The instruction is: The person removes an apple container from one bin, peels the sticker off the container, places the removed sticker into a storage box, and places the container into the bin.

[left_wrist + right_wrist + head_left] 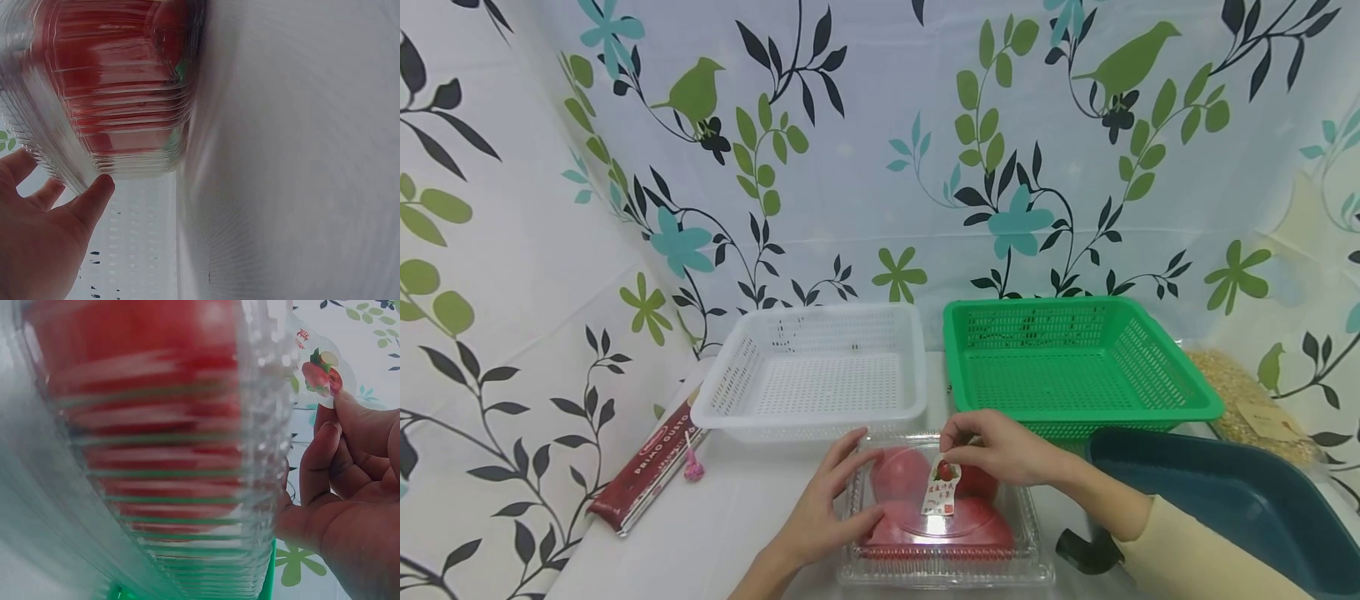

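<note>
Pale sleeve (1206, 554) nearest the head camera, lower right. I see the clear box (955, 575) of red fruit (898, 477) on the tabletop (722, 517), in front of the white basket (808, 423) and green basket (1097, 412). Left hand (820, 512) released, fingers spread, touching the box. Right hand (1003, 448) pinches the label (940, 500) by its upper end.
</note>
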`<state>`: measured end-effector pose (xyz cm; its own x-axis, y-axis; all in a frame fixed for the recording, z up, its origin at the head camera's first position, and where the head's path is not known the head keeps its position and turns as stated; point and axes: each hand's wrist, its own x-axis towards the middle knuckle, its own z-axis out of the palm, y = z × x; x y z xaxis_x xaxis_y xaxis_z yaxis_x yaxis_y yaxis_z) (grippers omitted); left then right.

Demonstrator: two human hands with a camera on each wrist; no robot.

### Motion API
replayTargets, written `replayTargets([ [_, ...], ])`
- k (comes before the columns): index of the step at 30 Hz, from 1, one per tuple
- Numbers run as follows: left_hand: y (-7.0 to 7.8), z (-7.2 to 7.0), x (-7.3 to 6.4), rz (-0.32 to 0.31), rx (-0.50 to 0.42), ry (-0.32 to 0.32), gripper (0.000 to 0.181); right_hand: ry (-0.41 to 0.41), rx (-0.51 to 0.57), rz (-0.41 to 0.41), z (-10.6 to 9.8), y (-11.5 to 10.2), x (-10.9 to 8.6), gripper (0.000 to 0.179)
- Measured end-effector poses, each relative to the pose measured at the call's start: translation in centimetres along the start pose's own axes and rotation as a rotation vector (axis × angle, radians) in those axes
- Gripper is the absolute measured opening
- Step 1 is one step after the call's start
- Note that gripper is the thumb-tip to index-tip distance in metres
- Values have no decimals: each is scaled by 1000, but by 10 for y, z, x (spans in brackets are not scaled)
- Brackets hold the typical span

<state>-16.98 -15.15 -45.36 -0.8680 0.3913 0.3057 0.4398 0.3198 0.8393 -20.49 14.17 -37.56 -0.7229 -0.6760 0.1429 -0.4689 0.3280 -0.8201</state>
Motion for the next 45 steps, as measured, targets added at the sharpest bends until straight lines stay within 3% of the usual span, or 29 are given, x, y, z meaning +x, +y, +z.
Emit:
replayTargets([
  [9, -1, 1, 0, 19, 11, 5, 58, 35, -22, 4, -5, 2, -5, 3],
  [18, -2, 1, 0, 49, 7, 11, 57, 28, 23, 4, -12, -2, -11, 3],
  [26, -3, 1, 0, 34, -1, 2, 57, 45, 15, 23, -27, -1, -22, 10],
  [31, -3, 0, 0, 31, 1, 2, 57, 63, -6, 15, -38, 1, -33, 1],
  [36, -3, 0, 0, 40, 5, 1, 57, 99, -38, 6, -50, 7, -46, 4],
  [45, -4, 1, 0, 34, 3, 13, 57, 131, -77, 61, -74, 23, -79, 4],
])
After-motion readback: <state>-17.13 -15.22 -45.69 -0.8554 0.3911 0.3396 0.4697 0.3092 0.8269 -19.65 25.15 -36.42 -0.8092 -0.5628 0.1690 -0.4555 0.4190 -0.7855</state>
